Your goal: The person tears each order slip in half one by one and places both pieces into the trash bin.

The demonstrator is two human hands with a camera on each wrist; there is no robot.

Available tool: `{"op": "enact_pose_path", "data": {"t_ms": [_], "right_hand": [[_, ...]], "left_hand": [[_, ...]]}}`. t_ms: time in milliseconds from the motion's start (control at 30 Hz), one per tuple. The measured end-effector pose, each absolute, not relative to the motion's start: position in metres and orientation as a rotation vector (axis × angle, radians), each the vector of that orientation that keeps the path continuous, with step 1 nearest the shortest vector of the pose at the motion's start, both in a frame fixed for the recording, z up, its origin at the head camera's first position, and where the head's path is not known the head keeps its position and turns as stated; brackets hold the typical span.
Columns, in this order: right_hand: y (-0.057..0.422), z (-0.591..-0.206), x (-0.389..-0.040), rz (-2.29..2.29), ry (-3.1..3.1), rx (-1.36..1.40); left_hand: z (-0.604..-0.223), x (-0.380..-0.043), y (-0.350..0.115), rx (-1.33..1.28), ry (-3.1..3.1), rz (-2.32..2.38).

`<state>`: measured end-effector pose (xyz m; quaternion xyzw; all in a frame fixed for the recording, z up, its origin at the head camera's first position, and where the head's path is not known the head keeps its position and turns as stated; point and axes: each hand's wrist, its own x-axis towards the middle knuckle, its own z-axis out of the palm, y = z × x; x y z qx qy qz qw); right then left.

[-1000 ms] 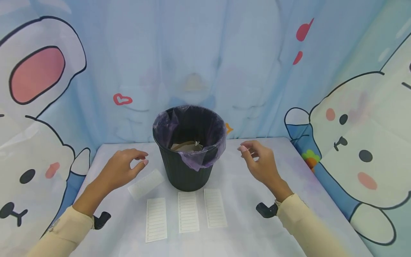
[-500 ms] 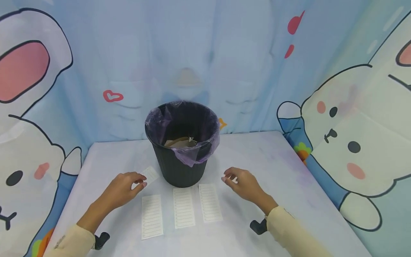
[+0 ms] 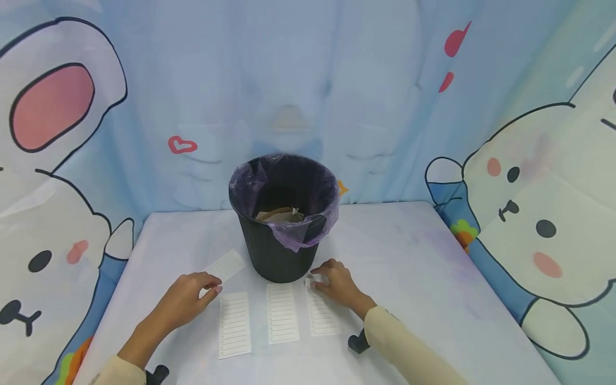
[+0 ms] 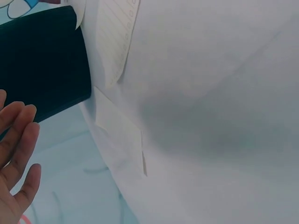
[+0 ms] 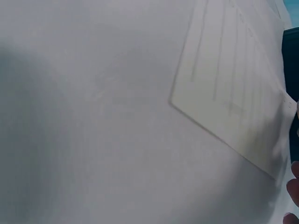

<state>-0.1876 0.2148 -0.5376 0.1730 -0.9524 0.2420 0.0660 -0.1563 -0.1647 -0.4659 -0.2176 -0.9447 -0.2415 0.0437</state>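
Note:
Several white slips of paper printed with lines lie on the table in the head view. My right hand [image 3: 338, 284] is at the far end of the rightmost paper slip [image 3: 322, 313], thumb and fingers pinching its far edge. In the right wrist view, that end of the slip [image 5: 229, 88] bends up towards the fingertips at the frame's edge. My left hand [image 3: 185, 299] hovers with loosely bent fingers and holds nothing. It partly covers a slanted slip [image 3: 227, 266] beside the bin. Two more slips, a left one [image 3: 235, 325] and a middle one [image 3: 282, 314], lie in front.
A black bin [image 3: 281, 256] with a purple plastic liner [image 3: 308, 232] stands at the back middle of the white table [image 3: 409, 299]. Brown cardboard-like scraps [image 3: 281, 215] lie inside it. Behind hangs a blue curtain [image 3: 289, 80] with cartoon rabbits.
My right hand has come down and to the left, from beside the bin's rim to the rightmost slip. My left hand has sunk lower, near the slanted slip.

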Motion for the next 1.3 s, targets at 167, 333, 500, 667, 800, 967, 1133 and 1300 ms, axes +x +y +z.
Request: {"op": "enact_pose_path", "data": {"t_ms": [167, 333, 500, 667, 800, 967, 1133, 1300], "right_hand": [[0.212, -0.549, -0.19, 0.742, -2.823, 0.51], [0.213, -0.554, -0.188, 0.769, -2.792, 0.519], [0.22, -0.545, -0.187, 0.804, -2.767, 0.585], [0.229, -0.525, -0.181, 0.9, -2.798, 0.622], [0.236, -0.509, -0.173, 0.973, -2.823, 0.637], [0.237, -0.49, -0.159, 1.05, -2.794, 0.692], [0.225, -0.472, -0.144, 1.12, -2.717, 0.786], [0.206, -0.462, -0.132, 1.189, -2.579, 0.891]], "left_hand": [[-0.469, -0.15, -0.163, -0.664, -2.882, -0.741], [-0.47, -0.147, -0.16, -0.677, -2.873, -0.749], [-0.47, -0.146, -0.156, -0.682, -2.856, -0.724], [-0.468, -0.144, -0.15, -0.694, -2.86, -0.723], [-0.467, -0.141, -0.144, -0.721, -2.856, -0.723], [-0.463, -0.135, -0.136, -0.822, -2.817, -0.728], [-0.459, -0.13, -0.125, -0.903, -2.77, -0.742], [-0.46, -0.127, -0.111, -0.997, -2.722, -0.806]]}}
